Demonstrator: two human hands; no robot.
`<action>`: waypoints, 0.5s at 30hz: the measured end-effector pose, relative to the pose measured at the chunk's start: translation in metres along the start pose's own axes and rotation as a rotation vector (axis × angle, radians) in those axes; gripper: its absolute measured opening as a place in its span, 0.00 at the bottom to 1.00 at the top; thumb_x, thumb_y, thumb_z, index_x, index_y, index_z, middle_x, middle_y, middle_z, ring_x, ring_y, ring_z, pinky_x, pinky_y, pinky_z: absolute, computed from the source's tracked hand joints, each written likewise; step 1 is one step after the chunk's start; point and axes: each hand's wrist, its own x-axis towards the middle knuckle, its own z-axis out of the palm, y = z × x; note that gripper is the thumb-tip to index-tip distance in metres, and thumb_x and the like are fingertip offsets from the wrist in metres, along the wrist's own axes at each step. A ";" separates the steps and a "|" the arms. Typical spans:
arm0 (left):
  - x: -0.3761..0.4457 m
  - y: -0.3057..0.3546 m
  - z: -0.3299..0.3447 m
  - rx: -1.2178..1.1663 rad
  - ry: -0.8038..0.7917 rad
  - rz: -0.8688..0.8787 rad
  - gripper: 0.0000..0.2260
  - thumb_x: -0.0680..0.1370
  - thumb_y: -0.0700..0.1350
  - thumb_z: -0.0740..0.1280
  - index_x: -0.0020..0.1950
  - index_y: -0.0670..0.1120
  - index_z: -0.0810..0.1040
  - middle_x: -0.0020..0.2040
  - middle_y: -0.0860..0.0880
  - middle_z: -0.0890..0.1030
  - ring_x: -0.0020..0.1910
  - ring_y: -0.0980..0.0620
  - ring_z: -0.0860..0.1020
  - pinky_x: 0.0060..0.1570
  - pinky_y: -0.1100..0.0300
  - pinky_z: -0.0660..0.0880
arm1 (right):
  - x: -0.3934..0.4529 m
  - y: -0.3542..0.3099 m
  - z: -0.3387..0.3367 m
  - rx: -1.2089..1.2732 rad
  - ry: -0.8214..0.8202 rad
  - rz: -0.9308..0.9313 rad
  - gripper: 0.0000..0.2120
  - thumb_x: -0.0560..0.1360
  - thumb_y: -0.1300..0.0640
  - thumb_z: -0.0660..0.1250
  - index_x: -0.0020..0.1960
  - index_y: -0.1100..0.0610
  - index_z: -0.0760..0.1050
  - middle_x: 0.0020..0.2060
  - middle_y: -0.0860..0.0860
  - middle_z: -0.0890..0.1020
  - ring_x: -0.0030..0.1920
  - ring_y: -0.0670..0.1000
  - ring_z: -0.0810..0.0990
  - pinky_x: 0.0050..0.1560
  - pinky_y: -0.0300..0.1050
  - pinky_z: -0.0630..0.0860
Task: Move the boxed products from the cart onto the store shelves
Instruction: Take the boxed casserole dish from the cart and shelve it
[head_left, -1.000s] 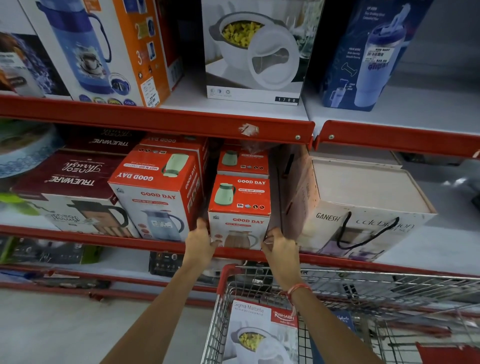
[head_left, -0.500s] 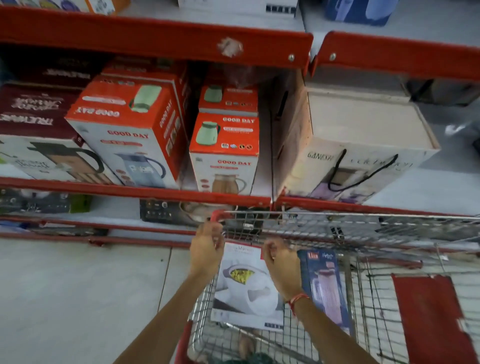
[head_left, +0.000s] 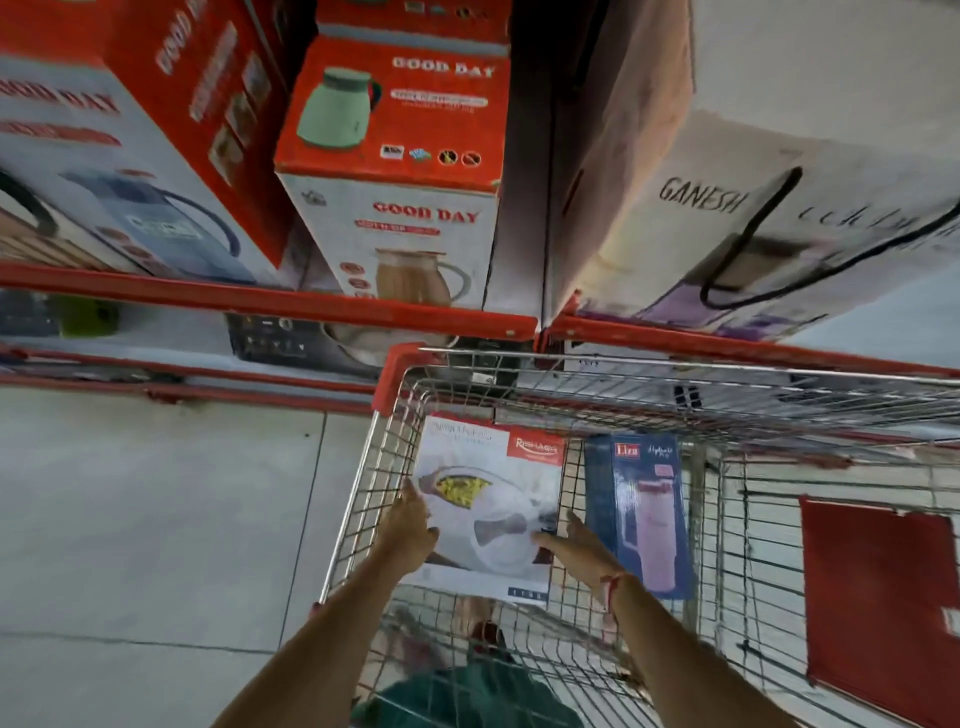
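Down inside the cart (head_left: 363, 499), had left hand (head_left: 410, 530) and right hand (head_left: 579, 545) spread flat against opposite edges of the white box (head_left: 488, 499), not lifted yet. Blue box (head_left: 641, 514) just beside. Farther up, Good Day box (head_left: 395, 166) on shelf (head_left: 270, 301).

A pale tiled floor (head_left: 156, 519) fills the lower left, crossed by thin dark grout lines. A red thread band (head_left: 609, 587) circles one wrist. Low in the middle, a dark green garment (head_left: 467, 696) shows through the wire mesh, blurred.
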 end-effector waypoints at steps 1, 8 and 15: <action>0.003 0.001 0.001 -0.002 0.002 -0.041 0.28 0.73 0.39 0.68 0.69 0.37 0.61 0.62 0.39 0.75 0.60 0.41 0.75 0.54 0.54 0.74 | 0.005 -0.002 0.002 0.053 -0.039 -0.002 0.26 0.76 0.56 0.66 0.69 0.60 0.61 0.64 0.57 0.73 0.55 0.53 0.74 0.43 0.31 0.73; -0.026 0.006 -0.022 0.038 0.067 -0.031 0.22 0.71 0.45 0.71 0.63 0.40 0.72 0.60 0.40 0.77 0.59 0.42 0.76 0.57 0.52 0.74 | -0.018 -0.009 -0.003 0.239 0.031 -0.047 0.11 0.68 0.62 0.75 0.45 0.58 0.73 0.44 0.55 0.81 0.45 0.51 0.80 0.45 0.44 0.80; -0.124 0.002 -0.067 -0.280 0.130 0.217 0.23 0.67 0.43 0.76 0.57 0.41 0.69 0.52 0.46 0.78 0.49 0.45 0.79 0.42 0.56 0.75 | -0.125 0.004 -0.020 0.184 0.347 -0.204 0.18 0.64 0.60 0.76 0.47 0.50 0.71 0.43 0.48 0.83 0.45 0.55 0.84 0.48 0.58 0.81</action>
